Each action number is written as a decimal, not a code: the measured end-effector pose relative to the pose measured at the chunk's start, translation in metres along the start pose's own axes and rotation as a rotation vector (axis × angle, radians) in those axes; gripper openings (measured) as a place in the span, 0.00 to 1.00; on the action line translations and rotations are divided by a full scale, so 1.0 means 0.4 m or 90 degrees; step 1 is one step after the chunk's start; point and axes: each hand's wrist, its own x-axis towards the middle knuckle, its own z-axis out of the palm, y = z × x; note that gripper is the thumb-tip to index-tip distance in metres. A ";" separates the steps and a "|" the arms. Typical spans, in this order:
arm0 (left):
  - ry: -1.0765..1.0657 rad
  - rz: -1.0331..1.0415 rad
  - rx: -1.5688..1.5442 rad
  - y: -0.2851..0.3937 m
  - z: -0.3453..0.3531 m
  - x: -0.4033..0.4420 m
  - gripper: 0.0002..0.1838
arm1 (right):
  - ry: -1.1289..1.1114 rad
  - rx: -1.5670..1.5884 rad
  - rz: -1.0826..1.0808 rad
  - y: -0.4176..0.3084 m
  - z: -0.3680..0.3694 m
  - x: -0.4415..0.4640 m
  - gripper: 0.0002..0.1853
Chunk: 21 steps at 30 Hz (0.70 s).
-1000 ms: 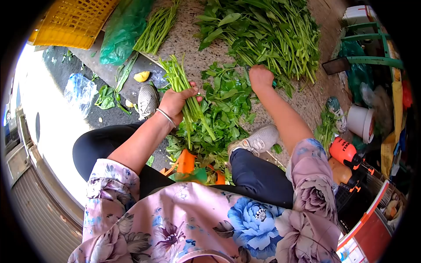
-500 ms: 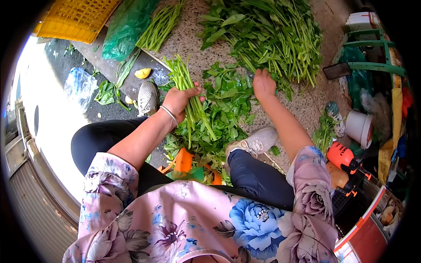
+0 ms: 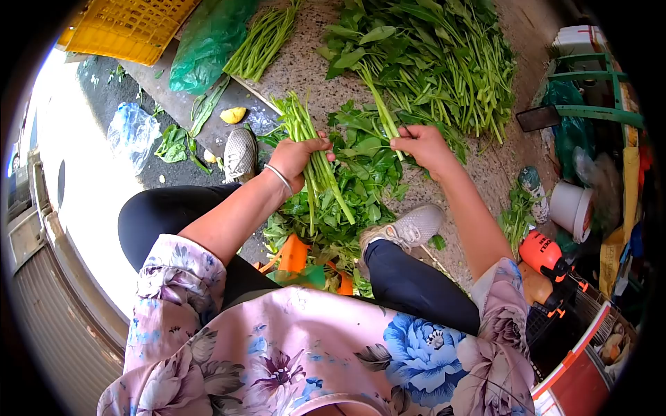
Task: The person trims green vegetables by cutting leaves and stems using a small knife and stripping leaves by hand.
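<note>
My left hand (image 3: 300,161) is wrapped round a bunch of green stems (image 3: 320,180), which stick out above and below the fist. In my right hand (image 3: 421,145) a few pale green stems (image 3: 378,104) are pinched near their lower ends, their leafy tops reaching up to the large heap of leafy greens (image 3: 444,69). Between and below the hands lies a pile of loose leaves (image 3: 361,173) on the ground.
A bundle of stems (image 3: 263,43) lies beside a green plastic bag (image 3: 208,48) and a yellow crate (image 3: 125,31). My shoes (image 3: 239,154) flank the leaf pile. At the right are a white bucket (image 3: 571,206), a red spray bottle (image 3: 540,251) and a green frame (image 3: 596,114).
My right hand has come away from the edge of the big heap, slightly down, and now holds a few stems. My left hand keeps its bunch, shifted slightly right in view.
</note>
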 end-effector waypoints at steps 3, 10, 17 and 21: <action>-0.005 -0.008 -0.012 0.000 0.013 -0.010 0.07 | -0.140 0.171 0.119 -0.063 0.009 -0.078 0.13; -0.118 -0.008 -0.075 0.005 0.042 -0.032 0.10 | -0.185 0.261 0.078 -0.079 0.085 -0.171 0.14; -0.226 0.019 -0.048 0.028 0.037 -0.040 0.11 | -0.196 0.108 -0.114 -0.041 0.143 -0.188 0.11; -0.208 0.074 -0.020 0.035 0.035 -0.050 0.12 | -0.149 0.187 -0.123 -0.033 0.137 -0.172 0.11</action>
